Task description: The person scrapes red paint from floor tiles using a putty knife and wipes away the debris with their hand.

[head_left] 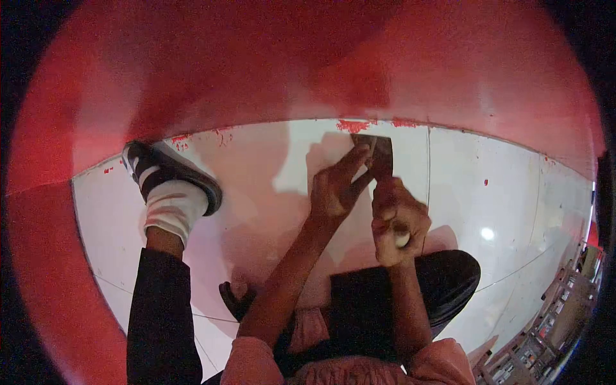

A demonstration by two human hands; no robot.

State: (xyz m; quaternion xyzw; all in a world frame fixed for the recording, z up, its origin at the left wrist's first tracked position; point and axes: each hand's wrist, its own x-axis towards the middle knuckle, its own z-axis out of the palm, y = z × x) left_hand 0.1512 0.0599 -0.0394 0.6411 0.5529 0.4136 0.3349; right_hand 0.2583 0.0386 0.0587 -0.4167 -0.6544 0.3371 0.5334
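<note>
My right hand (401, 221) is wrapped round the handle of a scraper (382, 154), whose wide flat blade points at the foot of a red wall (256, 64). A pale round handle end shows in the fist. Beside the blade, my left hand (340, 183) has its fingertips at the scraper's left edge; whether they grip it I cannot make out. Red paint flecks (354, 126) lie on the white floor tiles (256, 224) along the wall's base, just beyond the blade.
My left foot in a dark sandal (173, 173) and white sock is on the tiles near the wall. My bent right knee (449, 276) is at the right. A metal rack-like structure (545, 321) stands at the lower right. More red specks dot the floor.
</note>
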